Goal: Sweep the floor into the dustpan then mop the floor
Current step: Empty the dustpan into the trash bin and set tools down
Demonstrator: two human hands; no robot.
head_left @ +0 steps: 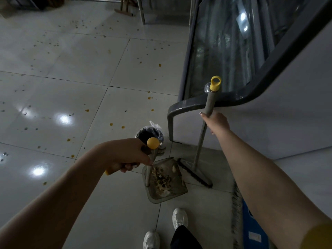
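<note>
Grey plastic dustpan (pixel 178 185), full of sweepings, sits on the white tiled floor (pixel 71 72), its upright handle clamped in the curled fingers of the left hand (pixel 125 155). The right hand (pixel 216 123) grips the grey-poled, yellow-capped broom (pixel 199 146), its head just beside the pan.

The dustpan (pixel 180 187) sits on the floor (pixel 71 78), full of crumbs (pixel 161 178). The left hand (pixel 127 155) grips its tall handle (pixel 148 175). Just right of the dustpan stands the broom (pixel 201 139), and the right hand (pixel 217 123) holds its stick. Behind the dustpan is a small bin (pixel 161 136).
</note>
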